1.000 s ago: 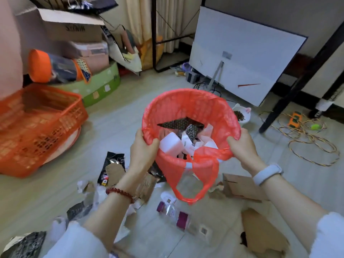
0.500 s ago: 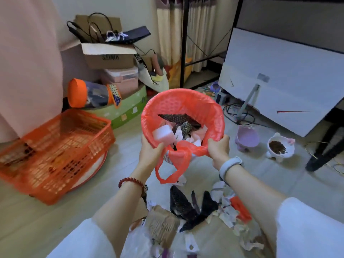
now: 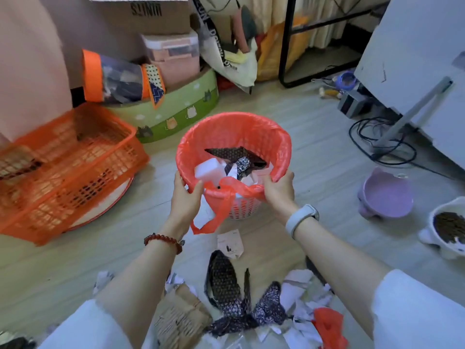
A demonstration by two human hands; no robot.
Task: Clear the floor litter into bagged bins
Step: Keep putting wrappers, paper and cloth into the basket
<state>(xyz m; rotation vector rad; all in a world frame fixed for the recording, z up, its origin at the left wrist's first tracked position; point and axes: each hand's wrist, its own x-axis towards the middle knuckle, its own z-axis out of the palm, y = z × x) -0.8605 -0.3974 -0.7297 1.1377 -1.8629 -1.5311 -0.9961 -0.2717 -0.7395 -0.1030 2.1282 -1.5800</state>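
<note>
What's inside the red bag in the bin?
Inside the red bag: a white block, a dark dotted wrapper and torn white scraps. Anything underneath them is covered.

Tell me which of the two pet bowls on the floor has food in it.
The white bowl at the far right edge holds dark kibble. The purple bowl beside it, closer to the bagged bin, looks empty.

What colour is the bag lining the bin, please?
Red-orange; the bag shows best in the head view.
</note>
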